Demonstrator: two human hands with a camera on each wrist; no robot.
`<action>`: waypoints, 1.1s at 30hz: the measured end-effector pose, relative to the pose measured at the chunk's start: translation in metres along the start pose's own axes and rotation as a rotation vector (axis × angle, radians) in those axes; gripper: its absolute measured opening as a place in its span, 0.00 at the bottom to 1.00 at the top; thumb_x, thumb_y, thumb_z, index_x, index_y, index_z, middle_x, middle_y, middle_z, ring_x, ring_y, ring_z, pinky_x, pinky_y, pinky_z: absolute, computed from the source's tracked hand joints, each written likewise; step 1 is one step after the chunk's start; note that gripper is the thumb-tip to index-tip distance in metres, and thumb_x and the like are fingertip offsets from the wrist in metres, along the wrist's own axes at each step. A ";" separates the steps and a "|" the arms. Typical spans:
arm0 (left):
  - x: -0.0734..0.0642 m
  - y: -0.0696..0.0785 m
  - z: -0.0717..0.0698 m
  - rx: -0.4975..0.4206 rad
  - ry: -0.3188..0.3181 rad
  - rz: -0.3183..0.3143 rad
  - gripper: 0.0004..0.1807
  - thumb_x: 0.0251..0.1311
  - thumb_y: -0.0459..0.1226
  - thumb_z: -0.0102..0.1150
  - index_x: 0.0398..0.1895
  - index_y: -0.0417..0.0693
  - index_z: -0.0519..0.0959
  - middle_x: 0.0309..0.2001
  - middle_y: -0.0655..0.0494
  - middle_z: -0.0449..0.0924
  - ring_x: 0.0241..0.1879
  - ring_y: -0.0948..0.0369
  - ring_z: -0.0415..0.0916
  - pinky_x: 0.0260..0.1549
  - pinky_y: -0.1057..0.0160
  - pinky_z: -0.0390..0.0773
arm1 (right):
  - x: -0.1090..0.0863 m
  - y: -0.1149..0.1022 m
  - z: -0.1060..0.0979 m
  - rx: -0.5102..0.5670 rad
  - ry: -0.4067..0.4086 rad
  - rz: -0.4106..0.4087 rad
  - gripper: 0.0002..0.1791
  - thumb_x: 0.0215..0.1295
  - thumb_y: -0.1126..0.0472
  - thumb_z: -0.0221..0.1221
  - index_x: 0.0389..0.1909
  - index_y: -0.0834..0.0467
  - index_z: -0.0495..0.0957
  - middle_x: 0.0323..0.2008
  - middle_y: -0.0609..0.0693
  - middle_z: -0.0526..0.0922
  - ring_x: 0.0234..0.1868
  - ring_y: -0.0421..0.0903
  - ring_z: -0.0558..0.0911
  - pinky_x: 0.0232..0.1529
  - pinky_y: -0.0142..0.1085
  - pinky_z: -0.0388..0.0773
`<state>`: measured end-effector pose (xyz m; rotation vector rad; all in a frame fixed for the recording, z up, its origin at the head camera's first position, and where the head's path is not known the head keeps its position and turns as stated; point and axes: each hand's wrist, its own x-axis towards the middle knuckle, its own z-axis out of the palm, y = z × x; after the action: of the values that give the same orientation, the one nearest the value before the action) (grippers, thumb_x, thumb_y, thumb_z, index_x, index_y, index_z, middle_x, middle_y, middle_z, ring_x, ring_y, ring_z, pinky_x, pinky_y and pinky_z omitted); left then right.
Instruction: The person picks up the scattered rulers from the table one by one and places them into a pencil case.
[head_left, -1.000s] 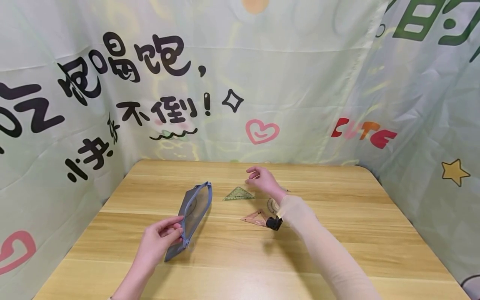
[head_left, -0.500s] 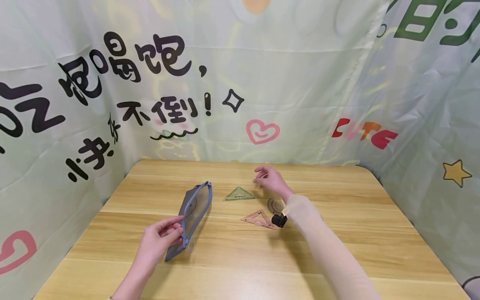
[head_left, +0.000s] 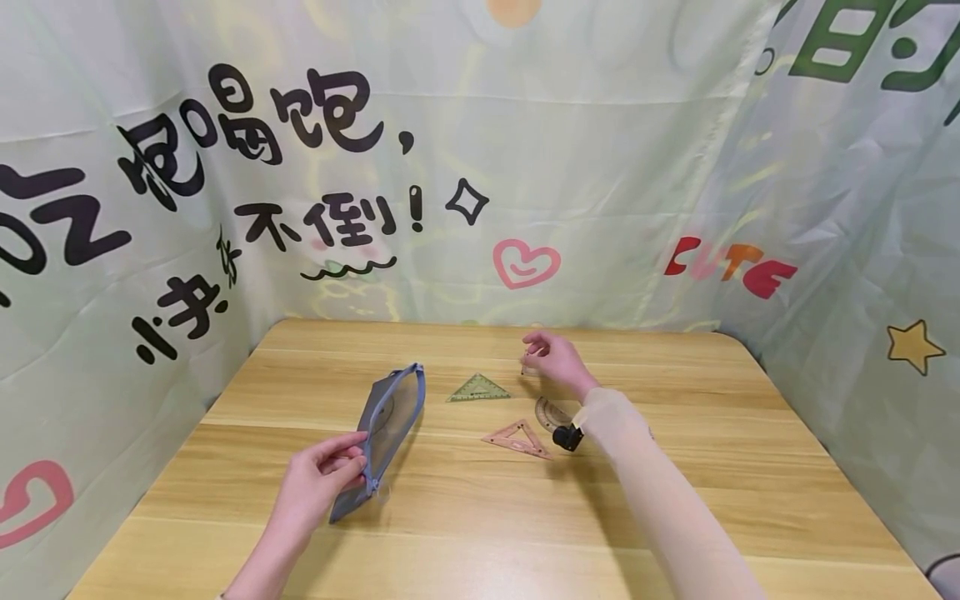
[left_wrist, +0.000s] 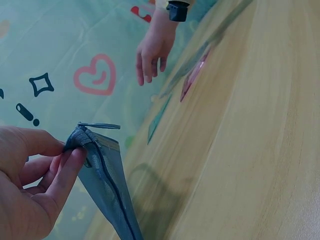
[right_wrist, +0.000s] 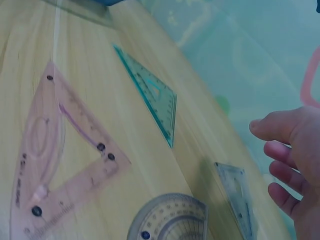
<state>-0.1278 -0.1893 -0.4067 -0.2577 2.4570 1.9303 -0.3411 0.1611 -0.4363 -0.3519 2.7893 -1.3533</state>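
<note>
My left hand [head_left: 318, 475] pinches the rim of a blue zip pouch [head_left: 397, 421] between thumb and fingers. The pouch stands tilted, its mouth gaping; the zip [left_wrist: 107, 172] shows in the left wrist view. My right hand [head_left: 558, 362] is over the back of the table with fingers loosely bent and nothing between them. Below its fingers lies a small clear set square [right_wrist: 237, 200], partly covered by the hand in the head view. A green set square [head_left: 471, 395] lies between pouch and right hand. Nearer me are a pink set square [head_left: 498, 438] and a clear protractor [head_left: 546, 417].
The wooden table [head_left: 450, 533] backs onto a printed cloth curtain [head_left: 600, 192], with another curtain at either side. A black wrist camera [head_left: 567, 437] hangs at my right wrist, overlapping the protractor's edge in the head view.
My right hand has moved to the right along the back of the table, uncovering more of the protractor and pink set square. My left hand and the pouch have stayed put.
</note>
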 end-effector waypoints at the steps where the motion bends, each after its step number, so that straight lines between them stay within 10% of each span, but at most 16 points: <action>1: 0.000 0.000 0.000 0.001 0.000 -0.001 0.21 0.62 0.26 0.60 0.59 0.33 0.77 0.38 0.54 0.79 0.33 0.69 0.79 0.37 0.69 0.87 | 0.000 0.001 0.000 -0.002 0.003 0.000 0.24 0.64 0.63 0.63 0.60 0.65 0.73 0.49 0.61 0.80 0.49 0.54 0.77 0.49 0.41 0.78; 10: 0.000 -0.001 0.000 0.000 -0.004 0.001 0.21 0.62 0.26 0.60 0.59 0.33 0.77 0.38 0.54 0.79 0.33 0.69 0.79 0.37 0.70 0.87 | -0.001 0.016 -0.002 -0.029 0.028 -0.003 0.24 0.63 0.62 0.64 0.59 0.65 0.74 0.58 0.63 0.77 0.59 0.61 0.73 0.63 0.54 0.73; 33: 0.000 0.000 -0.001 0.015 -0.003 -0.006 0.21 0.63 0.26 0.59 0.59 0.33 0.76 0.39 0.53 0.79 0.34 0.70 0.80 0.37 0.70 0.87 | -0.007 0.041 -0.005 -0.124 0.044 0.040 0.29 0.60 0.59 0.67 0.59 0.68 0.73 0.54 0.66 0.77 0.55 0.60 0.76 0.61 0.53 0.75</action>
<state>-0.1281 -0.1901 -0.4063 -0.2611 2.4652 1.9082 -0.3428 0.1907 -0.4657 -0.2709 2.9079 -1.1979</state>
